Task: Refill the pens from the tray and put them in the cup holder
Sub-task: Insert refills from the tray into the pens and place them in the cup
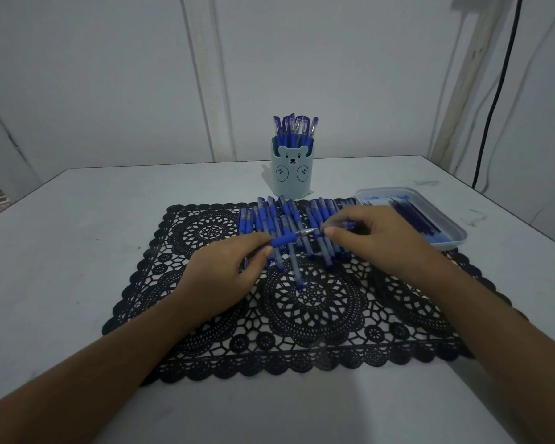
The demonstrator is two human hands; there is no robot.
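Note:
My left hand [228,267] grips a blue pen [285,240] by its barrel, tip pointing right. My right hand [366,233] pinches a small blue piece, probably the pen's cap [346,225], just beyond the metal tip. Both hands hover over a pile of blue pens [289,225] lying on a black lace mat [302,302]. A pale blue cup holder [291,174] with a bear face stands behind the pile, holding several capped pens. To the right, a light blue tray [455,232] holds dark refills [414,216].
The mat lies on a white table [77,251] whose far edge meets a white wall. A black cable [494,100] hangs at the back right. The tray sits close to the table's right edge.

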